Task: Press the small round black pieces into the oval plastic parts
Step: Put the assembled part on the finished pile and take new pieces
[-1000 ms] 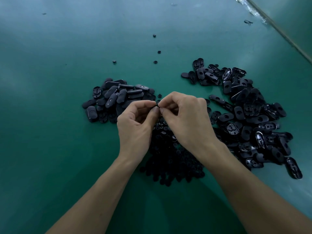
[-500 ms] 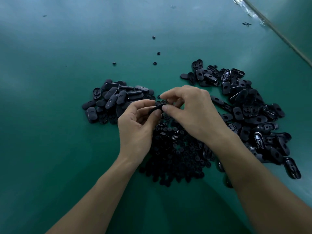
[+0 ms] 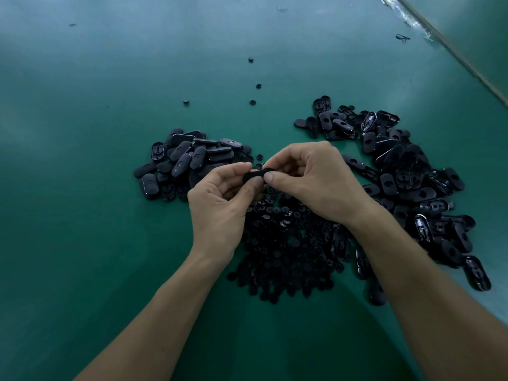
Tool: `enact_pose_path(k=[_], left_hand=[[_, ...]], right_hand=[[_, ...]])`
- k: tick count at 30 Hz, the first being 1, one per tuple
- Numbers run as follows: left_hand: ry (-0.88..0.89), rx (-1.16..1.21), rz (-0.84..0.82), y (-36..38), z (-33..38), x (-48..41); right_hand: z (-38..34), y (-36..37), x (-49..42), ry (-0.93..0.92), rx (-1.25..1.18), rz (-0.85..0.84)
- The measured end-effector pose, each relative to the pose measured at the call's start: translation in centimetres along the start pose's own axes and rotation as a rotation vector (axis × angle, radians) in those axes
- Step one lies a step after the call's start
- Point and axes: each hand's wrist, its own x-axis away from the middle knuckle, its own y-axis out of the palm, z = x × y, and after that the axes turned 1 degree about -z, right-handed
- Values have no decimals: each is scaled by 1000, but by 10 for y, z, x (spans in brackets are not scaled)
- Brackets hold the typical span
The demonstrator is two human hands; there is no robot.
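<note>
The left hand (image 3: 220,204) and right hand (image 3: 310,182) both pinched one oval plastic part (image 3: 254,175), which probably needed straight, even thumb pressure.

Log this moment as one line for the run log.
left hand: pinches oval plastic part | right hand: pinches same part | round-piece pile: under hands | insert seating: hidden by fingers

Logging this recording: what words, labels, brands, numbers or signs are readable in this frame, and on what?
No readable text in this frame.
Pile of black oval plastic parts on the left: some carry tiny pale marks, too small to read.
Black oval plastic part pinched between left hand and right hand: no marking visible.
Green table surface: no print.
</note>
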Motion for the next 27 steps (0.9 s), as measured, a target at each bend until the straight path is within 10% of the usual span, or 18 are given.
enact_pose_path(k=[27], left_hand=[[9, 47, 23, -1, -2, -2]], right_hand=[[5, 33, 12, -259, 252, 295]])
